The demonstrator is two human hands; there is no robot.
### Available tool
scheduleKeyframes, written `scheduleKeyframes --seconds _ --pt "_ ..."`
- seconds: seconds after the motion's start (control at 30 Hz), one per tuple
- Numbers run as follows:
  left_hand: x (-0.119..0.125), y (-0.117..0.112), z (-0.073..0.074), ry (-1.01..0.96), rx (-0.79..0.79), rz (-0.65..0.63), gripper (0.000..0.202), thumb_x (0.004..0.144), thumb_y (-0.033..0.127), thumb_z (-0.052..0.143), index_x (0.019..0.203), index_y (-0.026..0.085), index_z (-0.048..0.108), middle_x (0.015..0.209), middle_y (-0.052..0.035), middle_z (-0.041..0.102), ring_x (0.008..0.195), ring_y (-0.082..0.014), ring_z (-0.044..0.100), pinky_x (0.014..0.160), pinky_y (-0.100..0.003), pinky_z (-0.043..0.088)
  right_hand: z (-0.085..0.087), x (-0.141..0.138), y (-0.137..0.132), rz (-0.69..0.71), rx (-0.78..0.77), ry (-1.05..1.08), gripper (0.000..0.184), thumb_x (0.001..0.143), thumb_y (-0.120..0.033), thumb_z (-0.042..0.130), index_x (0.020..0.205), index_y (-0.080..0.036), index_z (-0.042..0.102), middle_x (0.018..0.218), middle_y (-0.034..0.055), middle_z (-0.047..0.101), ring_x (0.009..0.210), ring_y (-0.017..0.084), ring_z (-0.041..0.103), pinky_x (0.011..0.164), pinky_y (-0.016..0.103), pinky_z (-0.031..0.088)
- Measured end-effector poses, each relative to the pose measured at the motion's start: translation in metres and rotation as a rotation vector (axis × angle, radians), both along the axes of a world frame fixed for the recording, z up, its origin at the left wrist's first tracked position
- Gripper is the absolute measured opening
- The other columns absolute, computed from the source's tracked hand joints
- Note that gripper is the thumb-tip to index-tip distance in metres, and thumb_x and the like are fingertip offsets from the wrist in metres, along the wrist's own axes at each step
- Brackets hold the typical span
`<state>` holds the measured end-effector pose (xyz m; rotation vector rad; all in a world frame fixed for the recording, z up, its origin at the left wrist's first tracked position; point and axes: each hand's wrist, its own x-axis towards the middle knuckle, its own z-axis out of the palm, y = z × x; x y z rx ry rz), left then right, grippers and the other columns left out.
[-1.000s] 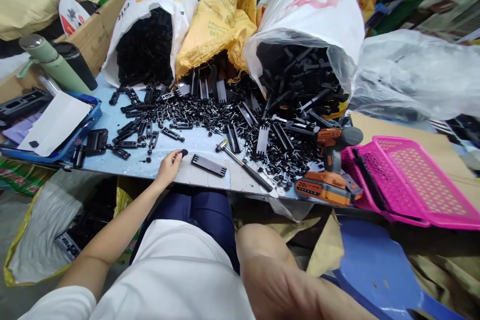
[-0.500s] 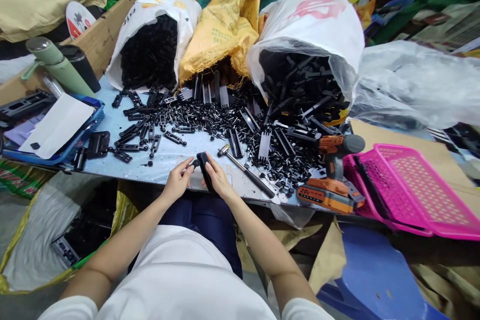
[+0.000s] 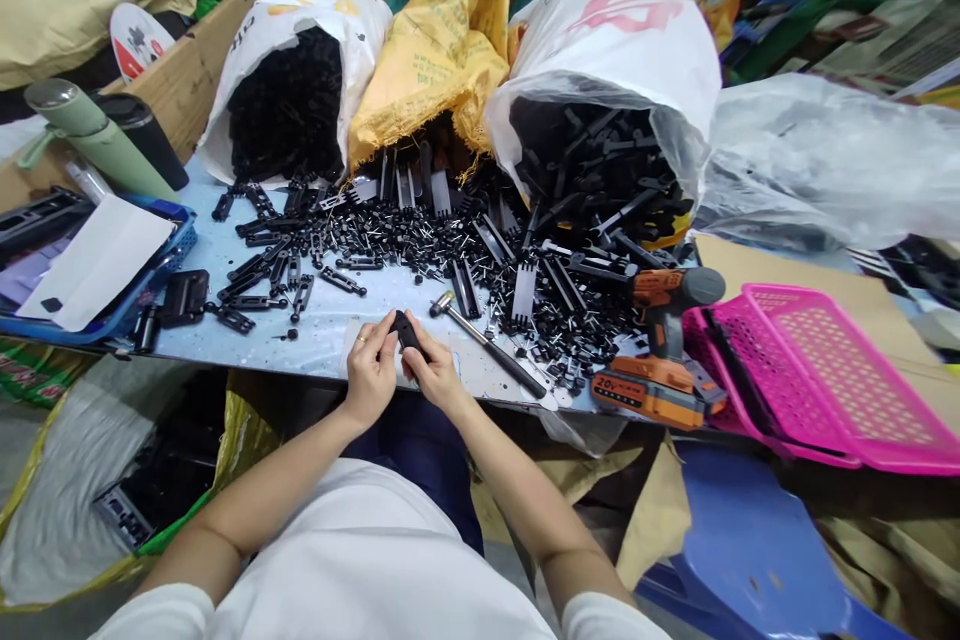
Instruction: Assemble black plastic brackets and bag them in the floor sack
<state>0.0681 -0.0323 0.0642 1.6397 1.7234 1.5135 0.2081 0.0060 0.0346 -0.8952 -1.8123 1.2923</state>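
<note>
**Left hand [image 3: 371, 375] and right hand [image 3: 436, 375] pinch one black plastic piece [image 3: 406, 331] at the near edge of the table [image 3: 322, 325]**

Head view: both hands meet just above the table's front edge, directly ahead of the person's lap. The left hand is curled, thumb and fingertips closed on the left side of the black plastic piece; a ring shows on one finger. The right hand is likewise curled, its fingers wrapped on the piece from the right, so the two hands touch around it. Only the top of the piece shows between the fingers: matte black, narrow and flat, with a rounded end that points away from the person. The rest is hidden in the grip, so its full shape cannot be told.

Just beside the right hand lies a hammer [image 3: 487, 340], head toward the middle of the table. Beyond it spreads a heap of small black parts [image 3: 450, 230], spilling from a white sack [image 3: 300, 10], a yellow sack [image 3: 442, 30] and a second white sack [image 3: 622, 30]. An orange cordless drill [image 3: 660, 340] stands at the right, next to a pink basket [image 3: 810, 360]. A blue tray [image 3: 169, 255] sits at the far left.
</note>
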Motion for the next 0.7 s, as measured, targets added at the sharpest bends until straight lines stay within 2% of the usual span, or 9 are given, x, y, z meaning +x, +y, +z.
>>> scheduleKeyframes --seconds 0.07,0.17,0.23,0.33,0.43,0.47,0.53,0.6,0.7 --pt "0.003 0.003 -0.002 -0.010 0.019 -0.014 0.035 0.094 0.031 0.038 0.119 0.019 0.059 0.104 -0.0112 0.064 0.096 -0.0189 0.058 0.087 -0.034 0.048 -0.003 -0.008 -0.006 -0.028 0.005 -0.003 0.057 0.092 -0.044 0.039 0.145 -0.026 0.027 0.098 0.0060 0.057 0.050 0.007 0.047 0.053 0.026 0.048" --pt "0.001 0.005 -0.016 -0.042 -0.032 -0.073 0.034 0.093 0.033 0.039 0.116 0.019 0.060 0.100 -0.0097 0.064 0.093 -0.0191 0.060 0.084 -0.035 0.050 -0.001 -0.007 -0.002 0.006 0.078 -0.191 0.054 0.094 -0.044 0.035 0.145 -0.026 0.027 0.105 0.0066 0.057 0.059 0.010 0.052 0.061 0.027 0.049" --pt "-0.002 0.002 -0.028 -0.076 -0.102 0.014 0.035 0.094 0.033 0.036 0.119 0.019 0.057 0.100 -0.0097 0.063 0.094 -0.0198 0.060 0.082 -0.035 0.051 0.001 0.004 0.009 0.019 0.192 -0.431 0.049 0.095 -0.041 0.032 0.142 -0.026 0.033 0.108 0.0075 0.058 0.076 0.015 0.056 0.072 0.030 0.048" --pt "-0.012 -0.002 -0.042 0.123 -0.200 0.061 0.039 0.092 0.025 0.039 0.129 0.020 0.049 0.118 -0.0139 0.056 0.112 -0.0257 0.053 0.091 -0.043 0.046 -0.002 0.032 0.031 -0.171 0.358 -0.884 0.043 0.096 -0.030 0.031 0.135 -0.019 0.045 0.112 0.0129 0.057 0.100 0.024 0.050 0.085 0.037 0.040" --pt "-0.025 0.006 -0.044 0.549 -0.210 -0.241 0.043 0.086 0.016 0.045 0.128 0.026 0.050 0.132 -0.0116 0.047 0.128 -0.0314 0.037 0.104 -0.058 0.025 -0.012 0.059 0.046 -0.308 0.410 -1.195 0.043 0.094 -0.015 0.027 0.131 -0.012 0.048 0.108 0.0171 0.057 0.100 0.027 0.046 0.084 0.041 0.036" --pt "-0.029 0.011 -0.043 0.662 -0.206 -0.365 0.042 0.086 0.015 0.045 0.125 0.028 0.052 0.130 -0.0102 0.050 0.127 -0.0312 0.038 0.104 -0.060 0.021 -0.014 0.066 0.049 -0.280 0.423 -1.236 0.044 0.093 -0.013 0.026 0.131 -0.012 0.047 0.105 0.0169 0.057 0.097 0.027 0.046 0.083 0.041 0.036" --pt "-0.034 0.024 -0.041 0.818 -0.205 -0.556 0.039 0.087 0.012 0.043 0.121 0.028 0.055 0.118 -0.0092 0.058 0.118 -0.0279 0.046 0.103 -0.057 0.024 -0.016 0.077 0.050 -0.204 0.466 -1.235 0.046 0.092 -0.011 0.027 0.133 -0.014 0.046 0.102 0.0153 0.057 0.093 0.025 0.046 0.081 0.038 0.037" --pt "-0.037 0.035 -0.040 0.904 -0.205 -0.632 0.038 0.088 0.011 0.041 0.121 0.024 0.055 0.108 -0.0103 0.062 0.105 -0.0245 0.053 0.097 -0.048 0.034 -0.012 0.090 0.051 -0.213 0.501 -1.182 0.048 0.091 -0.009 0.028 0.135 -0.017 0.044 0.103 0.0136 0.056 0.091 0.024 0.044 0.080 0.035 0.038" --pt "-0.041 0.040 -0.041 0.955 -0.170 -0.629 0.037 0.090 0.012 0.039 0.123 0.018 0.052 0.103 -0.0122 0.061 0.097 -0.0234 0.054 0.084 -0.038 0.042 -0.001 0.124 0.061 -0.455 0.489 -1.141 0.051 0.088 -0.006 0.029 0.134 -0.018 0.046 0.101 0.0133 0.055 0.090 0.023 0.042 0.077 0.033 0.038"
